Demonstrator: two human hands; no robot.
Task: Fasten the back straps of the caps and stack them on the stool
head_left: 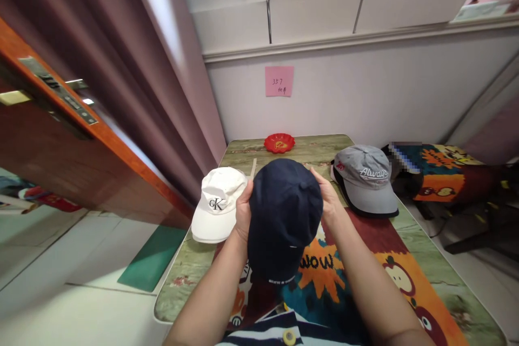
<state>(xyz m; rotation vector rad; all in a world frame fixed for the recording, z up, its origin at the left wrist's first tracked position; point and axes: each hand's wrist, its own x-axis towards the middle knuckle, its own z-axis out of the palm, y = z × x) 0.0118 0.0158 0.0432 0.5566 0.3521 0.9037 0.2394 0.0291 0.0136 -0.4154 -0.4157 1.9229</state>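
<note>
A dark navy baseball cap (286,211) is held up over the table, its brim towards me. My left hand (244,206) grips its left side, and my right hand (327,197) grips its right side; the fingers of both are partly hidden behind the cap. Just left of my left hand sits a white cap (221,203) with "CK" lettering. Over on the right, a grey cap (365,178) marked "Always" rests on the table, apart from my right hand.
The wooden-patterned table (178,281) carries a colourful cloth (324,281) with a "WOW" print. A red scalloped dish (279,142) stands at the far edge. An orange-edged door (133,151) is on the left, and a pink note (279,81) hangs on the wall.
</note>
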